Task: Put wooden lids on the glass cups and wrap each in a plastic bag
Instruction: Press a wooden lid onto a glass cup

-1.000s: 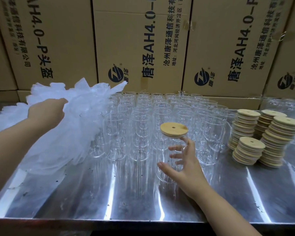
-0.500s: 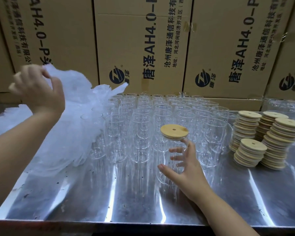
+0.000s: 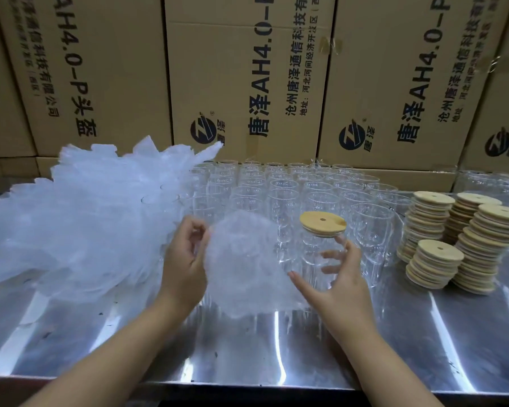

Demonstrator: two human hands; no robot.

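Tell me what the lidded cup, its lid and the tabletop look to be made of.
Lid: pale wood or bamboo, matte, faint grain, one small hole.
Cup: likely clear glass, smooth, see-through with bright glints.
Tabletop: polished metal, probably stainless steel; streaked mirror-like reflections.

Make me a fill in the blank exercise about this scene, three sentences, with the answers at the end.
1. The right hand grips a cup topped with a ____ lid.
2. The left hand pinches a bag on the ____ side of that cup.
3. The lid stacks stand to the ____ of the open cups.
Missing words: wooden; left; right.
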